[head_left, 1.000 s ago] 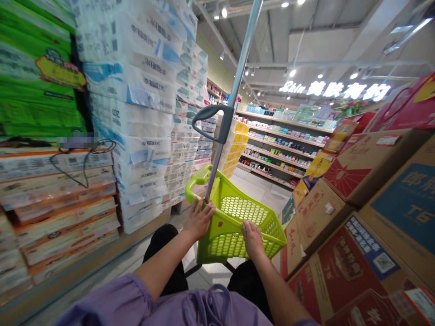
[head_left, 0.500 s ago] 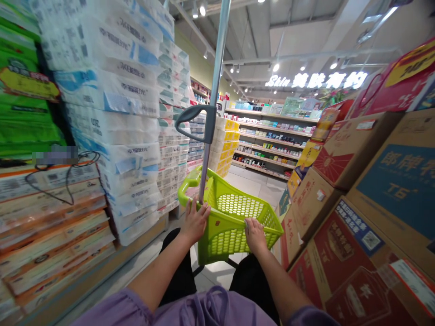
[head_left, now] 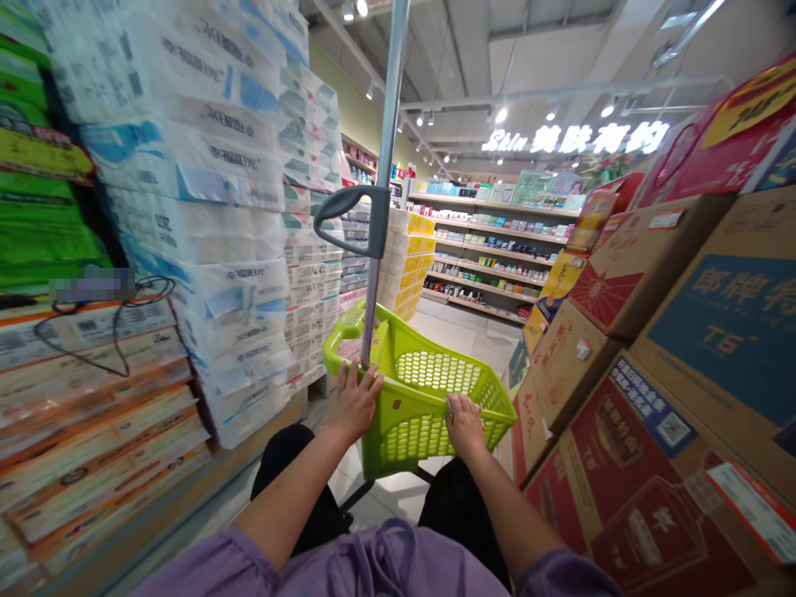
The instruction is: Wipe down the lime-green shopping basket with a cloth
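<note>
A lime-green plastic shopping basket [head_left: 398, 427] with perforated sides is in front of me, tilted down to the right. My left hand [head_left: 354, 402] holds its near rim at the left corner, fingers over the edge beside a metal pole [head_left: 379, 166]. Farther right along the same rim, my right hand [head_left: 465, 421] grips with fingers curled over the top. The pole rises past a grey looped handle [head_left: 357, 221], which neither hand touches. I can see perforated walls inside the basket, but the near side hides part of its floor.
Wrapped tissue packs [head_left: 230, 224] are stacked high on the left, beside orange-and-white packages [head_left: 112, 439] and a dark cord [head_left: 118, 332]. Cardboard boxes [head_left: 647, 489] line the right. Beyond the tiled aisle [head_left: 453, 327] are stocked shelves [head_left: 491, 249] under a lit sign [head_left: 578, 138].
My left knee has swung out to the left. The surroundings have shifted slightly in view, while both hands keep the same places on the basket rim.
</note>
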Motion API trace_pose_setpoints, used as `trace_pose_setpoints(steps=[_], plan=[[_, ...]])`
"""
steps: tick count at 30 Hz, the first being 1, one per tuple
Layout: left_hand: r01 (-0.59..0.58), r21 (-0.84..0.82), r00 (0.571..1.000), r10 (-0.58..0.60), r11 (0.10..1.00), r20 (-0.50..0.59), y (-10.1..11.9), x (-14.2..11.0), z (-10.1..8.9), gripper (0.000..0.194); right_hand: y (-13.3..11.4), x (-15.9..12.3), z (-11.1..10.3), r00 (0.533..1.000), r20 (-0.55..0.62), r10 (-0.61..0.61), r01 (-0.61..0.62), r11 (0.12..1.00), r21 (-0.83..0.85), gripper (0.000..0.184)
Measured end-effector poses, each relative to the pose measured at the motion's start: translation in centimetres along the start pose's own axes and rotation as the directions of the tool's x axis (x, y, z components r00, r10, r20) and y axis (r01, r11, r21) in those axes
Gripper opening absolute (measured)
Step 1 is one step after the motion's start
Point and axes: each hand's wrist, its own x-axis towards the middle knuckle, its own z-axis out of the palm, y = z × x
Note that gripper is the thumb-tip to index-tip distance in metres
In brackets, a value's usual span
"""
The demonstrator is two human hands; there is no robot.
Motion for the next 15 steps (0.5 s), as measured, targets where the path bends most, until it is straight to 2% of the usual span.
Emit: trace_pose_setpoints(steps=[3, 6, 9, 12, 15], plan=[[0.017, 0.002, 1.000, -0.017, 1.000, 0.007, 0.1, 0.2, 0.0, 0.043, -1.1, 0.4, -0.5, 0.997, 0.006, 0.071, -0.071, 0.997, 0.023, 0.034], [0.034, 0.011, 0.999, -0.034, 0.999, 0.018, 0.0, 0.4, 0.1, 0.042, -3.7, 1.5, -0.8, 0.990, 0.033, 0.135, -0.137, 0.988, 0.077, 0.037], [0.036, 0.031, 0.999, -0.037, 0.999, 0.029, 0.0, 0.6, 0.1, 0.045, -7.7, 3.0, -0.8, 0.998, 0.050, 0.040, -0.050, 0.976, 0.210, 0.041], [0.036, 0.058, 0.998, -0.038, 0.998, 0.046, -0.1, 0.7, -0.1, 0.050, -11.7, 4.8, -0.6, 0.998, -0.003, -0.068, 0.066, 0.940, 0.334, 0.040], [0.026, 0.091, 0.997, -0.033, 0.995, 0.073, -0.3, 0.8, -0.3, 0.054, -13.7, 6.0, -0.3, 0.990, -0.052, -0.128, 0.138, 0.915, 0.379, 0.038]])
